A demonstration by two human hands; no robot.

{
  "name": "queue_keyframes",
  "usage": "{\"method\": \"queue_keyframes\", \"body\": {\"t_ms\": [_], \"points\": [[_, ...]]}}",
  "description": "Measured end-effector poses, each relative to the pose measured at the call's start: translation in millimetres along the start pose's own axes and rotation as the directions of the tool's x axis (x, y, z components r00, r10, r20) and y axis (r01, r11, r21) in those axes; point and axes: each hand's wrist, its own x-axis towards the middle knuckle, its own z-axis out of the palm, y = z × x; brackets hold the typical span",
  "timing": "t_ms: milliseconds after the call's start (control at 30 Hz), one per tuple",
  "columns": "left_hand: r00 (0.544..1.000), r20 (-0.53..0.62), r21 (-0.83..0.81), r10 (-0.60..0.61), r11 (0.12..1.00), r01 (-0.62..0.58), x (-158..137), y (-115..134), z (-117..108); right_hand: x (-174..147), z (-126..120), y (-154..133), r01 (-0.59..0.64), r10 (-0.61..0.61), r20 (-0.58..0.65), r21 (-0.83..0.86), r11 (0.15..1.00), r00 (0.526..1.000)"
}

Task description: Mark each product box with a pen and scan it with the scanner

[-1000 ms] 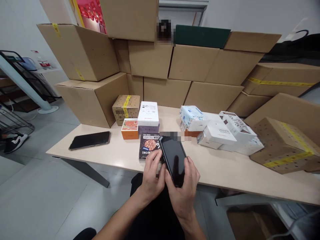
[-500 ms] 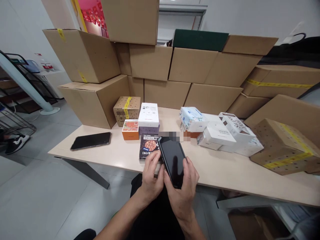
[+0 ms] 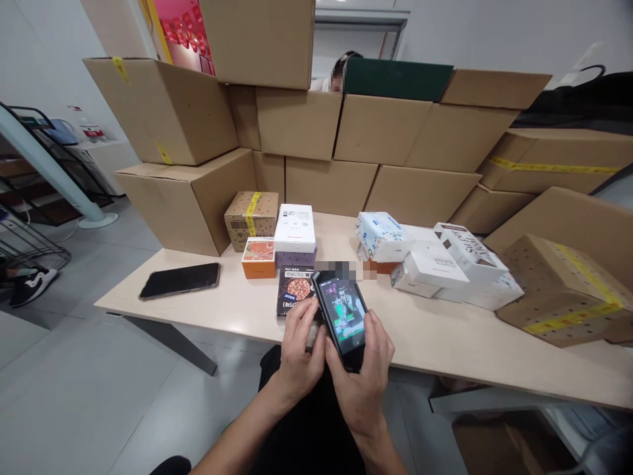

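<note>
A black smartphone is tilted in front of me, its screen lit with a picture and the time 15:18. My right hand is closed round its lower part, fingers on the right edge and thumb at the lower left. At the phone's left edge, my left hand is closed against it with bent fingers; part of that contact is hidden. Just behind my left fingers lies a dark box with a round food picture. A second phone, its screen dark, lies flat on the table at the left.
On the pale table stand an orange box, a dotted carton and a white box on a purple one. Further right are a tissue pack, a white power bank box and another dotted carton. Large cartons wall the back; a person's head shows behind.
The held smartphone's screen has gone from dark to lit. Both hands keep nearly the same place. A person's head has risen into view behind the cartons.
</note>
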Motion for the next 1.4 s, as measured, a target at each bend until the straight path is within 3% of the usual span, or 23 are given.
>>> {"method": "queue_keyframes", "body": {"t_ms": [167, 333, 533, 667, 800, 900, 1000, 1100, 1233, 1400], "points": [[0.997, 0.015, 0.056, 0.075, 0.996, -0.076, 3.5, -0.3, -2.7, 2.4, -5.6, 14.6, -0.021, 0.019, -0.03, -0.055, 0.998, 0.999], [0.992, 0.011, 0.216, 0.122, 0.969, -0.122, 10.8, -10.0, -16.3, 4.6, -24.7, 52.4, -0.09, 0.079, -0.065, -0.197, 0.976, 0.995], [1.0, 0.015, 0.399, -0.015, 0.917, 0.008, 14.8, -33.0, -34.6, -1.5, -46.4, 111.9, -0.12, 0.113, -0.041, -0.42, 0.899, 0.993], [0.985, 0.104, 0.355, -0.141, 0.93, 0.095, 12.6, -46.2, -43.4, -4.2, -49.8, 138.2, -0.159, 0.167, -0.026, -0.49, 0.857, 0.986], [0.939, 0.212, 0.259, -0.271, 0.942, 0.214, 8.3, -55.2, -51.7, -2.2, -48.0, 150.9, -0.162, 0.192, 0.005, -0.516, 0.841, 0.981], [0.905, 0.279, 0.225, -0.322, 0.938, 0.264, 6.2, -59.7, -55.4, 1.3, -46.9, 149.5, -0.169, 0.226, 0.042, -0.536, 0.827, 0.973], [0.905, 0.308, 0.208, -0.293, 0.949, 0.237, 5.6, -63.6, -55.5, 7.9, -47.0, 135.4, -0.156, 0.209, 0.028, -0.571, 0.806, 0.978], [0.922, 0.293, 0.191, -0.254, 0.96, 0.204, 6.1, -66.9, -55.1, 17.0, -45.3, 109.9, -0.041, 0.107, 0.129, -0.433, 0.901, 0.986], [0.916, 0.294, 0.142, -0.272, 0.96, 0.24, 8.3, -67.7, -61.1, 26.6, -34.6, 73.3, 0.138, -0.062, 0.401, -0.163, 0.977, 0.914], [0.879, 0.354, 0.018, -0.32, 0.942, 0.336, 15.5, -59.0, -78.7, 34.0, -26.0, 48.9, 0.219, -0.213, 0.521, 0.05, 0.974, 0.827]]}}
